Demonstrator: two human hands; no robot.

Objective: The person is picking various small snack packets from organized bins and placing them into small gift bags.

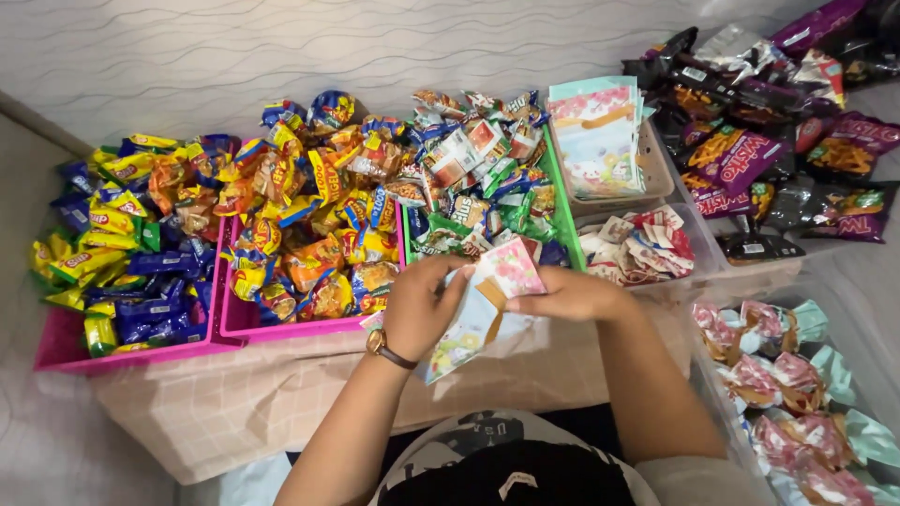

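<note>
Both hands close on one pastel printed gift bag [483, 300], held above the checked cloth [234, 394]. The left hand [419, 309], a wristwatch [382, 345] on its wrist, curls its fingers into the bag's open mouth; the right hand [572, 295] pinches the upper edge. Just beyond stand a green basket [564, 211] and pink baskets [281, 330] heaped with wrapped sweets, and a stack of like bags [597, 136].

Both forearms are bare; the left hand [417, 314] carries a gold-cased wristwatch [379, 344] on a dark strap, and the right hand [572, 295] wears nothing.
</note>
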